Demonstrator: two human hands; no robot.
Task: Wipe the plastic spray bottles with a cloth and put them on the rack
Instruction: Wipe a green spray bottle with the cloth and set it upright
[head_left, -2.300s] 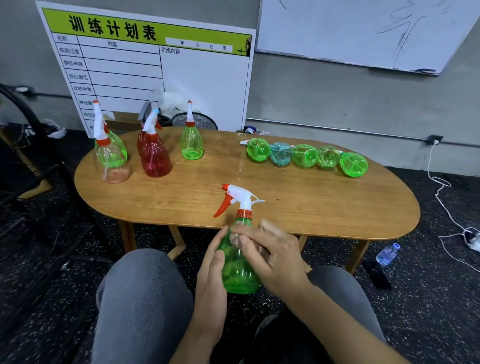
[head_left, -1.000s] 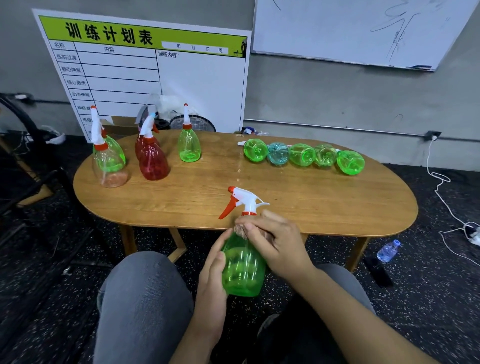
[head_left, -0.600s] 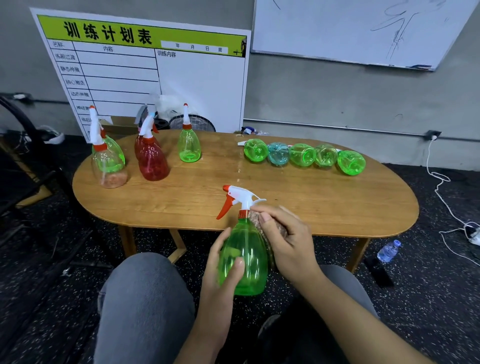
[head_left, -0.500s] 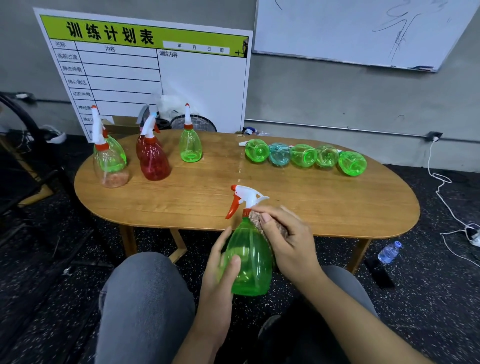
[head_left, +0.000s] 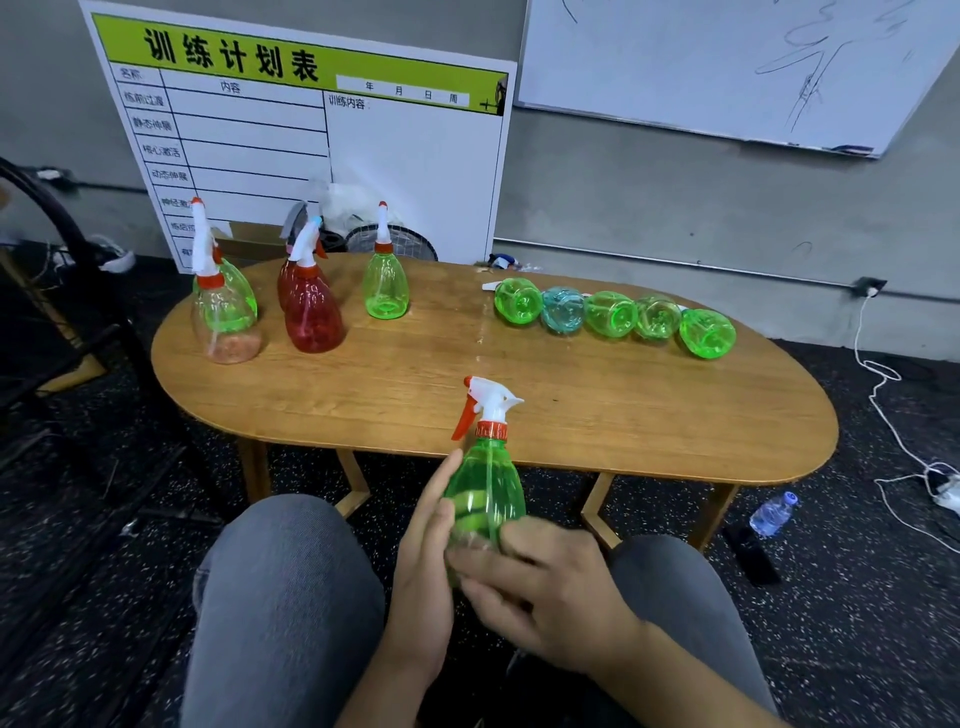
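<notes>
Left grip (head_left: 423, 551) holds the green spray bottle (head_left: 485, 493) upright above the lap while right grip (head_left: 550, 587) curls round its base, cloth hidden; advise rotating the bottle under steady rubbing.

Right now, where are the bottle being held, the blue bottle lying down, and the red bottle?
held green bottle (head_left: 485, 488), head view, upper body.
blue bottle (head_left: 562, 310), head view, its base.
red bottle (head_left: 314, 314), head view, its belly.

I sit before an oval wooden table (head_left: 597, 415) that fills the middle of the frame. Under it runs a dark speckled floor (head_left: 857, 623). A grey wall (head_left: 649, 197) spans the top, with a green-headed chart board (head_left: 311, 130) leaning at upper left and a whiteboard (head_left: 701, 62) at upper right.
</notes>
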